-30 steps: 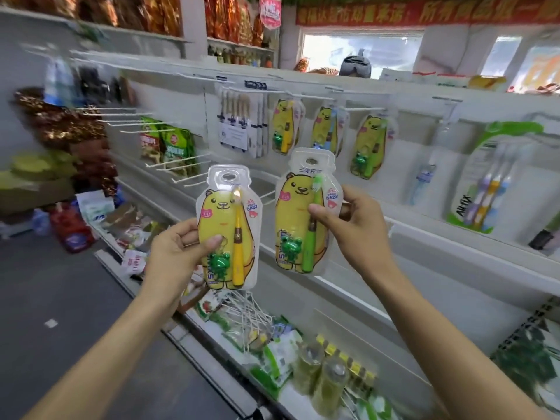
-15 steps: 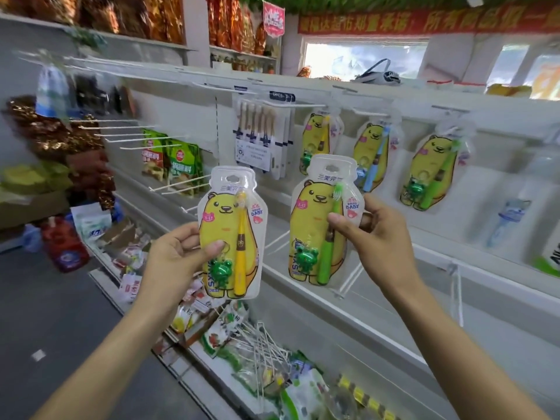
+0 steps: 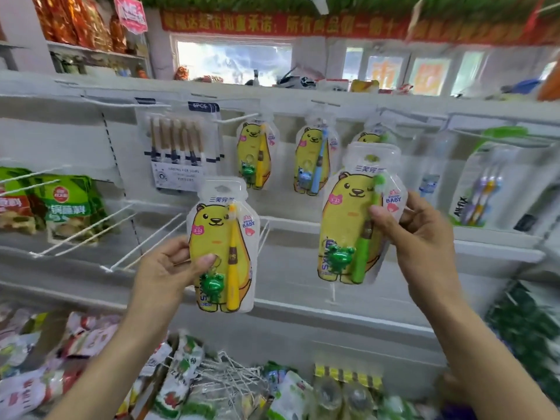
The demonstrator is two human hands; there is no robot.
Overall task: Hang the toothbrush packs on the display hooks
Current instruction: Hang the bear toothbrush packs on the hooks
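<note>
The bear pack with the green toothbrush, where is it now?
In the head view it is right of centre, pinched by the right hand: the green-brush pack is held up before the hanging bear packs, higher than the yellow-brush pack.

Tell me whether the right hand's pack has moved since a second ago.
Yes. The green-brush pack in the right hand has risen and gone right, now overlapping the third hanging bear pack.

Both your arms reach up and forward. Your left hand [image 3: 169, 268] pinches a pack, thumb in front; your right hand [image 3: 415, 234], raised higher, pinches another pack.
</note>
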